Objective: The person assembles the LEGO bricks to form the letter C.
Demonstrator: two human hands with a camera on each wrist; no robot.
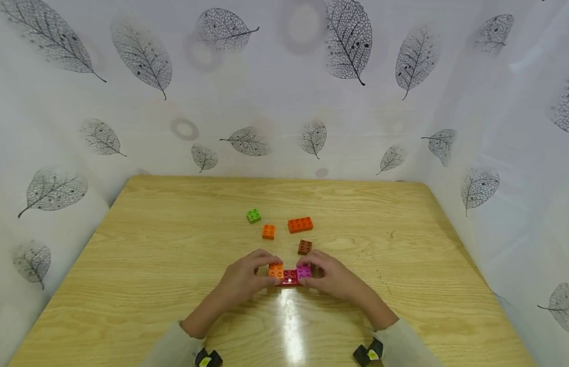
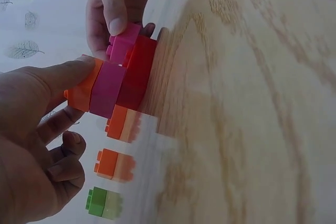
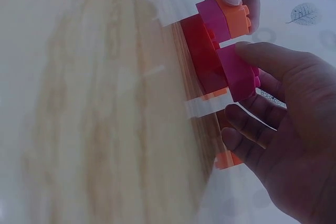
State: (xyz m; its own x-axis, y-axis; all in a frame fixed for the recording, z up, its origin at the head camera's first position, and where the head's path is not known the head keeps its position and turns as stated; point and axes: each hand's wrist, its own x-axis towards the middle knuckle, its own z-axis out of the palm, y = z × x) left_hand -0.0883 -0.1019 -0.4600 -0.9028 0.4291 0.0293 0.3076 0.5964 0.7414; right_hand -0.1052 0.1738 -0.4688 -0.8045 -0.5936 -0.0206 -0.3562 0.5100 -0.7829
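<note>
A long red toy brick lies on the table with blocks stacked at both ends. On its left end sits a magenta brick, topped by an orange brick. My left hand pinches that orange brick between thumb and fingers. At the right end is another magenta brick, which my right hand pinches by its sides. The red brick's middle studs show between the hands. Whether the right magenta brick is fully pressed down cannot be told.
Beyond the hands lie loose bricks: a brown one close to my right fingers, a small orange one, a long red-orange one and a green one. A leaf-patterned curtain surrounds the wooden table.
</note>
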